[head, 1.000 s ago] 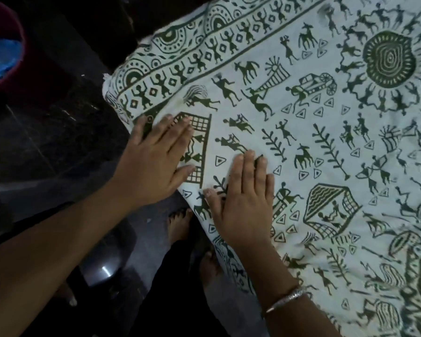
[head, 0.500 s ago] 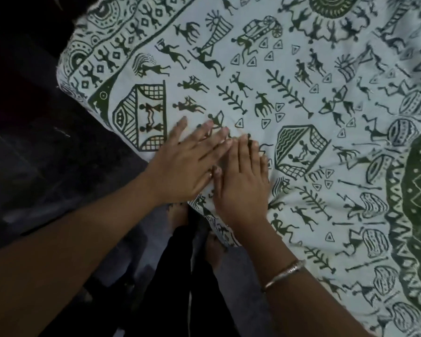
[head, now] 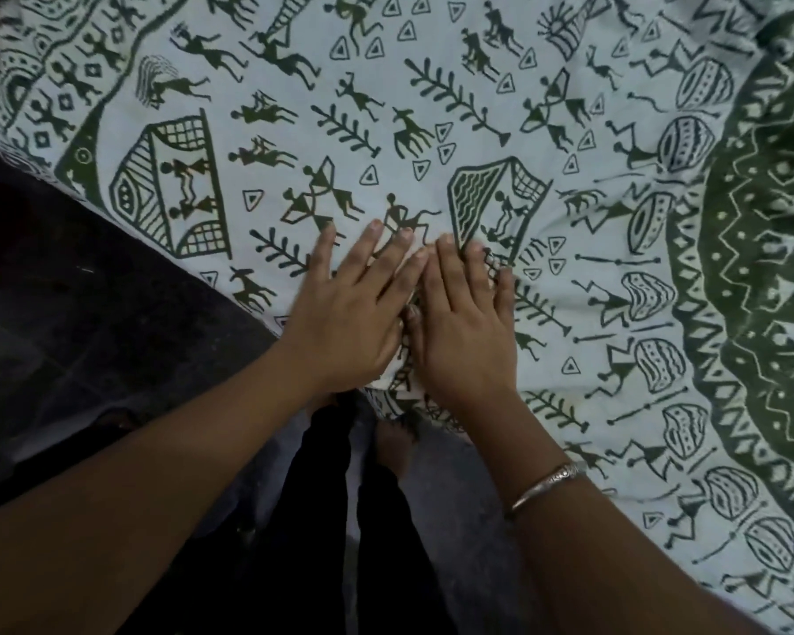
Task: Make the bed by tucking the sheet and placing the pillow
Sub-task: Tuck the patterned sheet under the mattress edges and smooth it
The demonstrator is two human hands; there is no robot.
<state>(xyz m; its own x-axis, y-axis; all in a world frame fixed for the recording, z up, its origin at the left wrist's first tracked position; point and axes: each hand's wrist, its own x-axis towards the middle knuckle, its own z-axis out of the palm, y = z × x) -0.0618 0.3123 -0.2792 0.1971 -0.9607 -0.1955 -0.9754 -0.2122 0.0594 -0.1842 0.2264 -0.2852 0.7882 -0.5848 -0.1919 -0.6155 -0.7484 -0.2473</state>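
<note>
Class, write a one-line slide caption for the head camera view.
Both hands, left hand and right hand, press flat, side by side, on the printed sheet near the bed's edge.

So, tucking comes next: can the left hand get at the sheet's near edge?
Likely yes: the left hand lies flat on the sheet just beside that edge, nothing between them.

There is one printed sheet (head: 477,107). Two hands show on it, one left hand (head: 344,323) and one right hand (head: 464,332). One bracelet (head: 546,485) and one bare foot (head: 393,446) are in clear view.
</note>
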